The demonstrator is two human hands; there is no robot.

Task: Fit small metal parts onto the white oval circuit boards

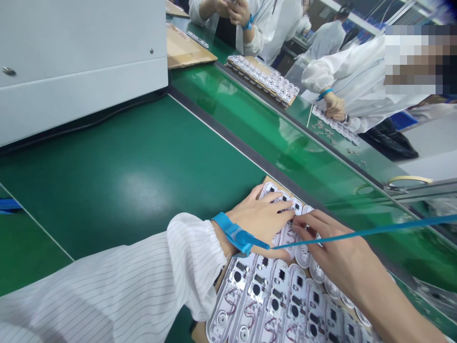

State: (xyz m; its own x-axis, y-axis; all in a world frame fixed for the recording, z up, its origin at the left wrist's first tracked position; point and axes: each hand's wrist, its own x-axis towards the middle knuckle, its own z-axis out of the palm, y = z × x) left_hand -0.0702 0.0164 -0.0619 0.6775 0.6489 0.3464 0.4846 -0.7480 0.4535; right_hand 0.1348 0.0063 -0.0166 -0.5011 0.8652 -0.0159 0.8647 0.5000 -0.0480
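Observation:
My left hand [262, 216] lies flat with its fingers spread over the upper row of white oblong casings [296, 206], and a blue wrist strap [233, 234] circles its wrist. Just to its right, my right hand [335, 240] bends over the same row, its thumb and fingertips drawn together close to the left fingertips. Whatever those fingertips pinch, if anything, is hidden. Nearer to me is a row of similar casings [274, 305] with circuit boards, black round parts and thin red wires. Both rows sit on a cardboard sheet [200, 332].
A blue cord [357, 234] stretches from the strap to the right. Beyond the green bench [135, 176] runs a green conveyor belt [250, 114]. A large white machine [82, 57] stands at left. Across the belt, co-workers [357, 71] handle parts beside another loaded cardboard [264, 78].

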